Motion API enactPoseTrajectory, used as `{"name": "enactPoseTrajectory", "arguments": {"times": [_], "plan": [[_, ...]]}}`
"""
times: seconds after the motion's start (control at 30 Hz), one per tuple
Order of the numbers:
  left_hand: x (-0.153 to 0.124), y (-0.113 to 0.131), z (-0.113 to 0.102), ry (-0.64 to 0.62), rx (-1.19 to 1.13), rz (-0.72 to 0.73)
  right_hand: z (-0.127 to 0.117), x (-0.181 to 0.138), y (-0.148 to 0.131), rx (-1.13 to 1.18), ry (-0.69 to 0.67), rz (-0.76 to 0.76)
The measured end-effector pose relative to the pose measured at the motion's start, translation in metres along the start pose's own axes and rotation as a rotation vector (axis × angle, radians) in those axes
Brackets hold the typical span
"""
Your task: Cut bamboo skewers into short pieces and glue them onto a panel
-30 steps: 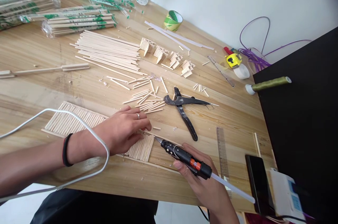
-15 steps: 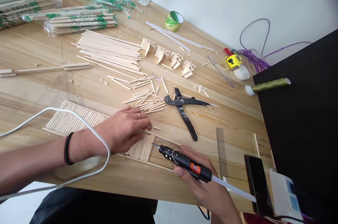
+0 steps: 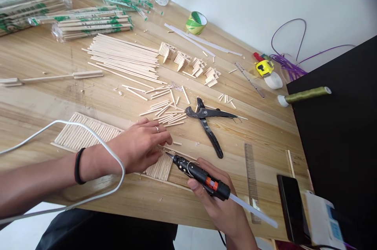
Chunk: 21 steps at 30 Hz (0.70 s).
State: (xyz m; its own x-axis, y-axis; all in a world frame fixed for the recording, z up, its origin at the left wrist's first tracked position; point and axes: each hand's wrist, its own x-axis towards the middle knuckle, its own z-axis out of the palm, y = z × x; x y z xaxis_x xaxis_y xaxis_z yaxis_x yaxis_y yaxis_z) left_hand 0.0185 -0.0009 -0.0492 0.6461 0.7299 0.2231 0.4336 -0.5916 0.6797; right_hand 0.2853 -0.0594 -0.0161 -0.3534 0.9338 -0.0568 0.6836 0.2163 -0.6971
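My right hand [image 3: 215,199] is wrapped around a black hot glue gun [image 3: 203,175], with a long translucent glue stick [image 3: 253,210] poking out of its back end. The gun's metal tip points left, over the right end of a ladder-like panel of short wooden sticks [image 3: 88,130]. On that panel rests my left hand [image 3: 144,144], fingers bent and thumb apart from the index finger, with no object visible between them. The hand and forearm cover the panel's middle. A white cable [image 3: 113,152] loops across the left forearm. Small cut sticks [image 3: 171,118] lie beyond my left fingers.
Black cutters [image 3: 206,114] lie open beyond the glue gun. Long sticks [image 3: 123,57], small stick assemblies [image 3: 181,61] and wrapped chopsticks [image 3: 94,24] spread across the back. At right are a clear ruler [image 3: 251,179], a phone [image 3: 291,207] and a black panel-like object [image 3: 338,132].
My right hand has moved the glue gun a little left, bringing its tip over the panel's end sticks. My left hand stays on the panel. The view has shifted slightly.
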Motion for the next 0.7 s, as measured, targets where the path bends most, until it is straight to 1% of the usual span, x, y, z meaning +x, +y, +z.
{"name": "enactPoseTrajectory", "arguments": {"times": [0.1, 0.27, 0.7], "plan": [[0.0002, -0.0008, 0.001, -0.002, 0.01, -0.001, 0.0014, 0.0044, -0.0053, 0.028, 0.004, 0.012], [0.0011, -0.0007, 0.0018, -0.002, 0.023, -0.009, 0.0023, 0.005, -0.0055, 0.045, 0.015, -0.011], [0.0004, -0.0003, 0.002, -0.012, 0.036, -0.014, 0.0025, 0.0096, -0.0065, 0.065, -0.05, 0.007]]}}
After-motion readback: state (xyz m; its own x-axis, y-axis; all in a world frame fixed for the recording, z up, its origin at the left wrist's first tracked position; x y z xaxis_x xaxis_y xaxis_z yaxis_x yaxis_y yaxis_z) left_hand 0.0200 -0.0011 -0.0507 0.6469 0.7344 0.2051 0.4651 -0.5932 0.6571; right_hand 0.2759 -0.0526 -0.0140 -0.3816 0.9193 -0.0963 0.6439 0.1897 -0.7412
